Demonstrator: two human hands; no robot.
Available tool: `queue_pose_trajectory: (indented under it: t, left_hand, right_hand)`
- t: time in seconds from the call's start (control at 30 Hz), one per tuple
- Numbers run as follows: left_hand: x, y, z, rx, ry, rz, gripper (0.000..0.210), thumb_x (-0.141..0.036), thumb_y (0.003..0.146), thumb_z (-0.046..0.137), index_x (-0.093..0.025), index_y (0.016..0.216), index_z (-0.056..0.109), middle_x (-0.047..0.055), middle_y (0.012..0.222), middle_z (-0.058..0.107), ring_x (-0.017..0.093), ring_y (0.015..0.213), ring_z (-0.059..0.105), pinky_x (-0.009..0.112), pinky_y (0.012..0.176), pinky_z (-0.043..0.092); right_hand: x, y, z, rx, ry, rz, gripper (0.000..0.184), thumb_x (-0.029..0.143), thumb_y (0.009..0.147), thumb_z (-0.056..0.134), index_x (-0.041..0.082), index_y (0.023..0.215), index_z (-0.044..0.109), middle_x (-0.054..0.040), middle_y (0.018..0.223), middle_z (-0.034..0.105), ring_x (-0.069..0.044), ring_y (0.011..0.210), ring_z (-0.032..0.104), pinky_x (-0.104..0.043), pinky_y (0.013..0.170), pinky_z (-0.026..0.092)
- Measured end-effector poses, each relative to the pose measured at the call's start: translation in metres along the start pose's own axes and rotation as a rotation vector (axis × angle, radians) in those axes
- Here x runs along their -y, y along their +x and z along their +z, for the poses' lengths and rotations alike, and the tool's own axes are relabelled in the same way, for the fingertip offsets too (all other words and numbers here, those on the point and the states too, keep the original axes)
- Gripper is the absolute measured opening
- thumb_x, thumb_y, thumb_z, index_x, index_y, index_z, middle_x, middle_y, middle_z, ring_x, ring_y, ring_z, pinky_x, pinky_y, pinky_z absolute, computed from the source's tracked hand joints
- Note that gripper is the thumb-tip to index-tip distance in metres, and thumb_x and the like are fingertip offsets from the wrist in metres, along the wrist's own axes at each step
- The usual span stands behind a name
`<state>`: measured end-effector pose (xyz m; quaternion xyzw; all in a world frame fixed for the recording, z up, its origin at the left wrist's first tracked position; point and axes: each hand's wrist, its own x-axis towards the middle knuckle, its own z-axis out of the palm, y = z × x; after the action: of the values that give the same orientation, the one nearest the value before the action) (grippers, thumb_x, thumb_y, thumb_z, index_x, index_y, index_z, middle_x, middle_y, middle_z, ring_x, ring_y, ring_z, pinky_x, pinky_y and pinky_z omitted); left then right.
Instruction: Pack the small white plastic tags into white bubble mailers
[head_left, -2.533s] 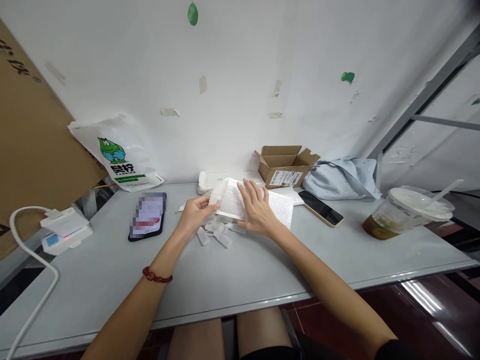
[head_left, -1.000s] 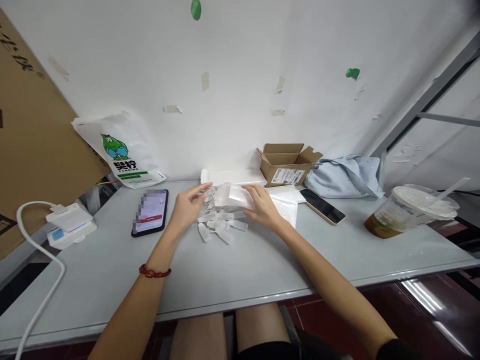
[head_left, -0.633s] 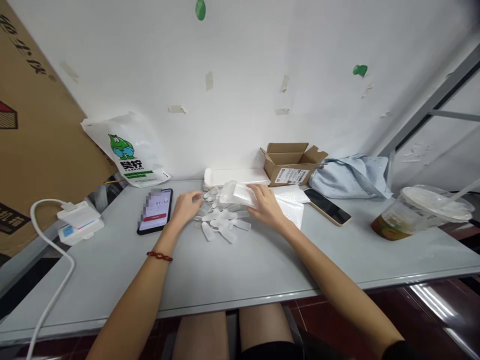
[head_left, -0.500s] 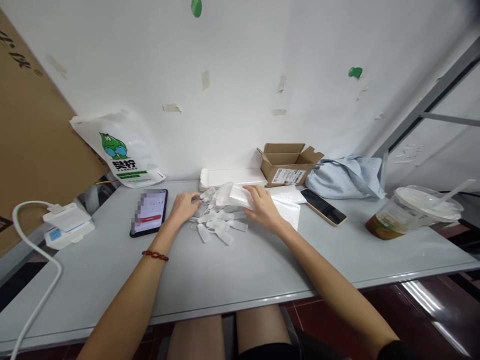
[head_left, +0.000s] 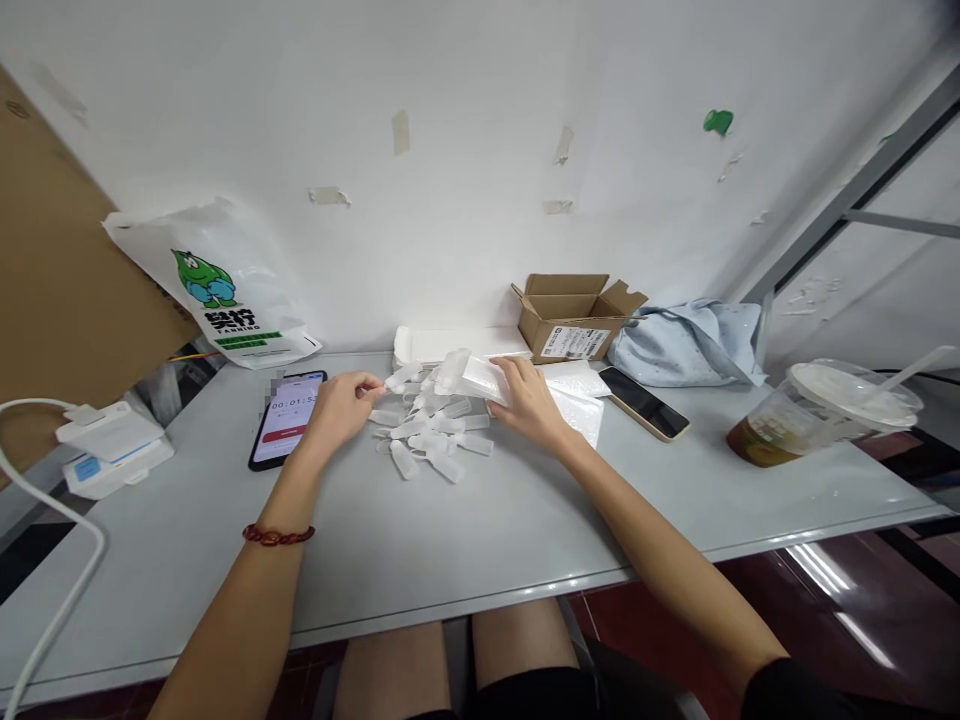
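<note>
A small frosted plastic piece (head_left: pixel 403 377) is at the fingertips of my left hand (head_left: pixel 343 405), which pinches its left end over the left side of the pile. Several more flat, rounded translucent pieces (head_left: pixel 431 435) lie heaped on the table between my hands. My right hand (head_left: pixel 526 402) grips a clear bubble-wrap pouch (head_left: pixel 484 380) from above, its mouth turned left towards the pile. Frosted pieces show at that mouth. More white bubble-wrap pouches (head_left: pixel 581 405) lie flat beneath and right of my right hand.
Behind the pile stand a long white box (head_left: pixel 450 345) and an open cardboard box (head_left: pixel 570 325). A lit phone (head_left: pixel 281 440) lies left, a dark phone (head_left: pixel 649 405) right. Further right are a blue cloth bag (head_left: pixel 686 345) and a drink cup (head_left: pixel 795 420). A white cable (head_left: pixel 75 575) runs along the left.
My left hand has drawn back to the left, with a frosted piece now visible at its fingertips. My right hand keeps hold of the pouch. The head view has shifted slightly.
</note>
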<state>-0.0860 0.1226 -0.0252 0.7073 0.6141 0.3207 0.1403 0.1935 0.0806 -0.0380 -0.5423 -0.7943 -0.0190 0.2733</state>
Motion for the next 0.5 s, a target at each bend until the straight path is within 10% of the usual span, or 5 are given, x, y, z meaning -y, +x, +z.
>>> queue_pose_trajectory:
  t: [0.5]
  left_hand:
    - [-0.014, -0.006, -0.007, -0.048, -0.018, 0.118, 0.016, -0.031, 0.073, 0.054, -0.021, 0.072, 0.066, 0.004, 0.082, 0.068, 0.020, 0.073, 0.057, 0.031, 0.075, 0.043]
  right_hand:
    - [-0.004, 0.001, 0.001, -0.020, -0.001, 0.006, 0.057, 0.022, 0.076, 0.058, 0.015, 0.131, 0.041, -0.0167, 0.129, 0.048, -0.032, 0.116, 0.045, -0.045, 0.094, 0.039]
